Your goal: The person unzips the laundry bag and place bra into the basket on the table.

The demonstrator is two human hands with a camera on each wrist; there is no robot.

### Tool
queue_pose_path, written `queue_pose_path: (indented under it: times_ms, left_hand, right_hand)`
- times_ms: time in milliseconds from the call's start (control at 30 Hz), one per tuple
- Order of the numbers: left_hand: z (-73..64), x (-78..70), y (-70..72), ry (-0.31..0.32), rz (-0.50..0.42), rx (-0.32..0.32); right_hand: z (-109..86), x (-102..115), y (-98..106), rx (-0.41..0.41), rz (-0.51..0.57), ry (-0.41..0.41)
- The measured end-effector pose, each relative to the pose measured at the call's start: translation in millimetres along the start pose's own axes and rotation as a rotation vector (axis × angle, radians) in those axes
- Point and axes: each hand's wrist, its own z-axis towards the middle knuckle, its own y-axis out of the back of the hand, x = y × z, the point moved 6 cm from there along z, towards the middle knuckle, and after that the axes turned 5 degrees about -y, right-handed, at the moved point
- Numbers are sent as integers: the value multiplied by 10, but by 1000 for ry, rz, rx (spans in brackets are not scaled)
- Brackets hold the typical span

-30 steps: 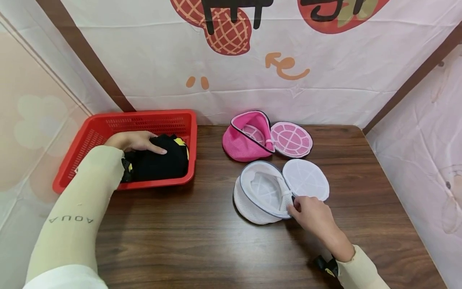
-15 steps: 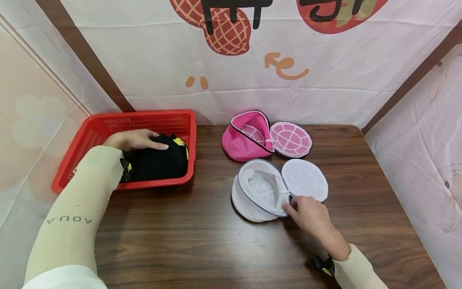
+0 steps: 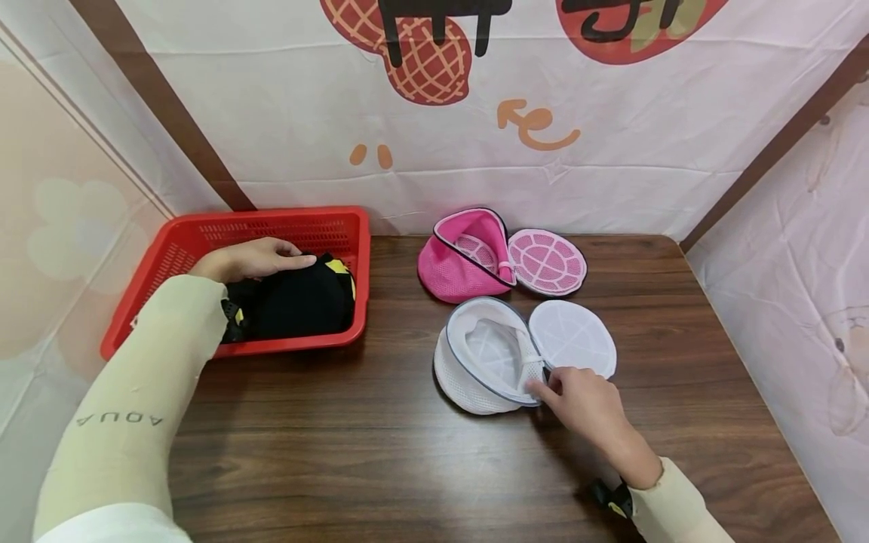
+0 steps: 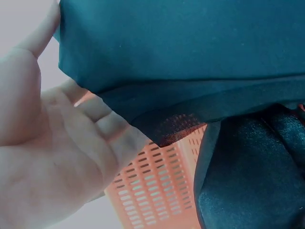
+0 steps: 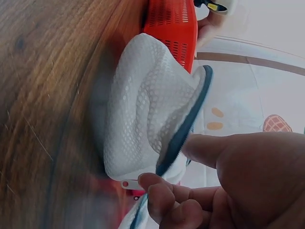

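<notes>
My left hand is in the red basket, at the upper edge of a folded black garment. In the left wrist view, thumb and fingers hold the dark cloth by its edge, with the fingertips partly hidden behind it. On the table, my right hand pinches the zippered rim of a white mesh laundry bag. The bag's round lid lies folded back to the right, leaving the mouth open. The right wrist view shows thumb and fingers at the blue zipper edge.
The red plastic basket stands at the back left and also contains some yellow-patterned cloth. Behind the white bag sits a pink mesh laundry bag, with its lid laid open beside it. A printed curtain closes off the back.
My left hand has shifted slightly up and back along the black garment, its thumb now nearer the top edge. The white bag's rim has moved slightly left with my right hand.
</notes>
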Motion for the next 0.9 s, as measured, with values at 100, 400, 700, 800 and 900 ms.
queue_pose_path:
  times_ms: [100,400,700,800,900]
  left_hand:
    - [-24,-6,35,-14,19,-62]
    - [-134,-174,16,-78,86,-181]
    - [-292,-428,-113,-94,217,-345]
    - [-373,-573,-191,-82,268,-417]
    - [-466,-766,-306,-82,302,-500]
  right_hand:
    - [0,-7,42,-12,7,0]
    - [-4,-41,170,-52,8,-1]
    - [25,-78,295,-72,-12,22]
    - [24,-62,351,-135,-17,64]
    - [20,-28,416,-221,-21,112]
